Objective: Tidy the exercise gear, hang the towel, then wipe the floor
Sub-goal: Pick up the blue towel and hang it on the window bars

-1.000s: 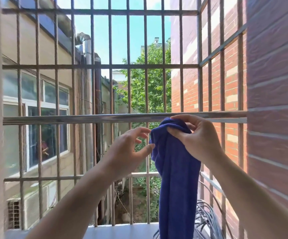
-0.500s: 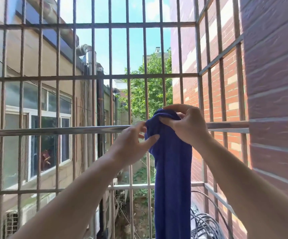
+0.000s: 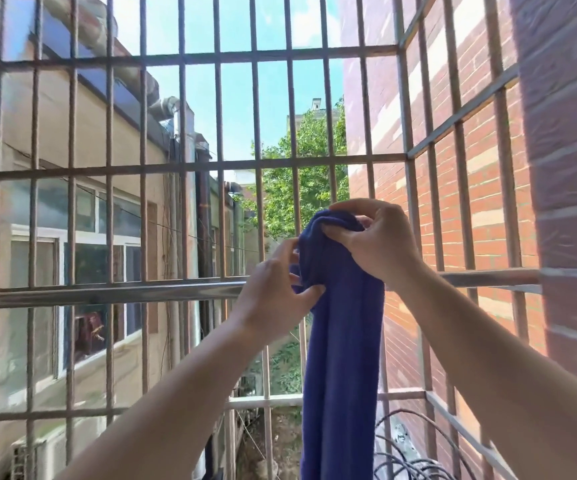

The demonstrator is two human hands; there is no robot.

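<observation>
Sunlit window bars (image 3: 218, 164) backed everything. Right hand (image 3: 380, 244) pinched the blue towel (image 3: 342, 341) by its bunched top above the steel rail (image 3: 107, 294); left hand (image 3: 273, 292) gripped a fold beside it. Left bunched, it might slip off the smooth rail towards the cables (image 3: 404, 459) below. No container showed.
</observation>
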